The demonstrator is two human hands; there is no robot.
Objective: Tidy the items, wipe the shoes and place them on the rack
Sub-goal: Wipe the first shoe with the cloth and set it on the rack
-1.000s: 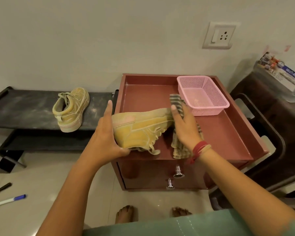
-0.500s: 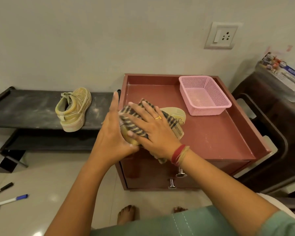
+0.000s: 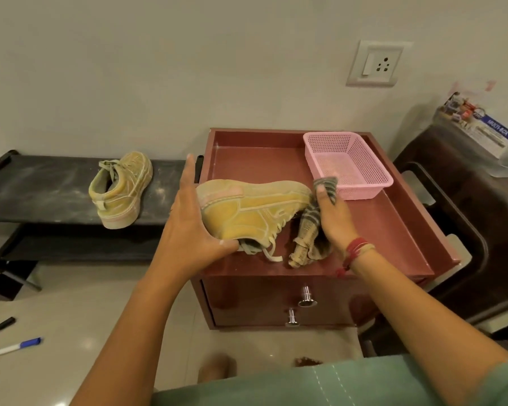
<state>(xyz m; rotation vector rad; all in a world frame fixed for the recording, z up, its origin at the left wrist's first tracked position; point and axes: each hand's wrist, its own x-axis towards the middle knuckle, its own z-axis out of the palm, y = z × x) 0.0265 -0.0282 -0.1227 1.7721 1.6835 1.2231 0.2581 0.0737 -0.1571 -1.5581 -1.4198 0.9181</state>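
Note:
A dusty yellow shoe (image 3: 247,209) lies on its side over the front left of the red cabinet top (image 3: 373,230), laces hanging down. My left hand (image 3: 191,224) grips its heel end, thumb underneath. My right hand (image 3: 332,218) holds a striped cloth (image 3: 308,232) against the shoe's toe; the cloth's loose end hangs down to the cabinet top. The matching second shoe (image 3: 121,189) stands on the black rack (image 3: 41,189) to the left.
An empty pink basket (image 3: 346,162) sits at the cabinet's back right. Two drawer knobs (image 3: 305,297) face me. Pens (image 3: 12,347) lie on the floor at left. A dark plastic chair (image 3: 467,230) with a box on it stands to the right.
My right hand has slid with the cloth from the shoe's heel end, near my left hand, to its toe. The shoe's yellow side is uncovered again.

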